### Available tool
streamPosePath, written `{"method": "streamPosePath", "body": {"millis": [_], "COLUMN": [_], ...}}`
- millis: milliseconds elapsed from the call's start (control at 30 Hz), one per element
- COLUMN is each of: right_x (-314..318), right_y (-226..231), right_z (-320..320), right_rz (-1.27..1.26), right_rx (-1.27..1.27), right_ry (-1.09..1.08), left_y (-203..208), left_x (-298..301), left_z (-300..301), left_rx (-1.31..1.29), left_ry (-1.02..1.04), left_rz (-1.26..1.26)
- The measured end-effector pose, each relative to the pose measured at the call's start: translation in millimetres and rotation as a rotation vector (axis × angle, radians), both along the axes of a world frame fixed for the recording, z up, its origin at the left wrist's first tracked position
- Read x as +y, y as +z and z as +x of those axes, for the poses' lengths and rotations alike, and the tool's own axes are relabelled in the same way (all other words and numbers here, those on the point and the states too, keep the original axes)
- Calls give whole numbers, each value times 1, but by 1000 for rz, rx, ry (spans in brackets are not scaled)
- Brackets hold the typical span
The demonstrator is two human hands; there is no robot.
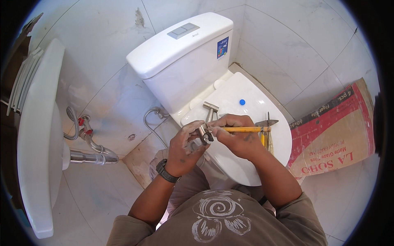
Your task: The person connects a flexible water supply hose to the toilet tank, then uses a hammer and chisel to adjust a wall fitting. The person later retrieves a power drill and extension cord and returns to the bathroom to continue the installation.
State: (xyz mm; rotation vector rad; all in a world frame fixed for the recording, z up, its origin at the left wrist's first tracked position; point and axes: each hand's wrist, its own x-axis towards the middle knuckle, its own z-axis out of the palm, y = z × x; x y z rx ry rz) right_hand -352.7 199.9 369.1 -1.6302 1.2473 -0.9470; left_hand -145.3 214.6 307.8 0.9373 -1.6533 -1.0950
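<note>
In front of my chest, my left hand (183,148) has its fingers wrapped round a short metal cylindrical fitting (204,132), with a dark part at its lower end. My right hand (238,135) meets it from the other side, fingers pinched on a tool with a long yellow bar (247,129); the tool's working end is hidden by the fingers. Just beyond the hands, a shiny metal bidet sprayer (211,107) lies on the white toilet lid (262,98). A small round blue cap (242,102) rests on the lid to its right.
Several tools, one with a grey blade (267,122), lie at the lid's right side. The toilet tank (184,61) stands behind. At left are a white basin (41,135), its metal drain pipe (92,157) and a red-handled valve (85,127). A flattened cardboard box (328,143) leans at right.
</note>
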Motion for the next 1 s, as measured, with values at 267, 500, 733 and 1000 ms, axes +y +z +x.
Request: {"method": "streamPosePath", "body": {"millis": [267, 500, 733, 1000], "right_x": [-1, -4, -5, -4], "right_y": [0, 1, 0, 0], "right_z": [0, -3, -4, -1], "right_rz": [9, 25, 25, 64], "right_rx": [-11, 54, 63, -40], "right_ry": [-3, 30, 43, -2], "left_y": [-1, 0, 1, 0], "left_x": [-1, 0, 0, -1], "left_z": [2, 1, 1, 1], "left_rx": [-7, 6, -1, 10], "left_ry": [-7, 3, -14, -12], "left_rz": [-1, 42, 68, 62]}}
